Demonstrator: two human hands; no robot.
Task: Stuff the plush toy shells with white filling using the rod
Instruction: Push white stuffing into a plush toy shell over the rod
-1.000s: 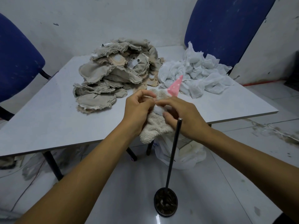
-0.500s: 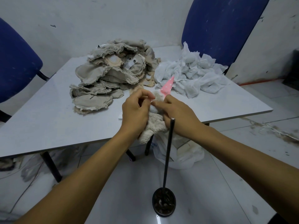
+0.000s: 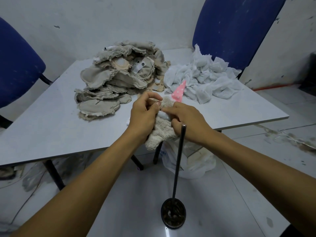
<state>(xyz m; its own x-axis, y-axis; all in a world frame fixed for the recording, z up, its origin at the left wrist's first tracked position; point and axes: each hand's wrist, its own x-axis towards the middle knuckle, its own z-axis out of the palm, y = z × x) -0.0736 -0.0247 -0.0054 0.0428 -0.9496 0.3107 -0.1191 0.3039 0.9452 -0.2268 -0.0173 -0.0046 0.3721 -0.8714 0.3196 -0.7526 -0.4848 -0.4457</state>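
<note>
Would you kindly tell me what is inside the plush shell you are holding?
White filling shows at the opening of the plush shell, between the left hand and right hand. How far it reaches inside is hidden by the fabric.

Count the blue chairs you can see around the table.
2. One blue chair stands at the table's left side; the other blue chair stands behind its far right corner. More could be out of view.

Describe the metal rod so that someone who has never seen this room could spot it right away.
Start at the grey table and look at the floor just in front of its near edge. There a round dark base stands, and the rod rises from it as a thin dark metal stick, its top ending beside the right hand. It is the only thin, upright, hard thing among soft cloth.
</note>
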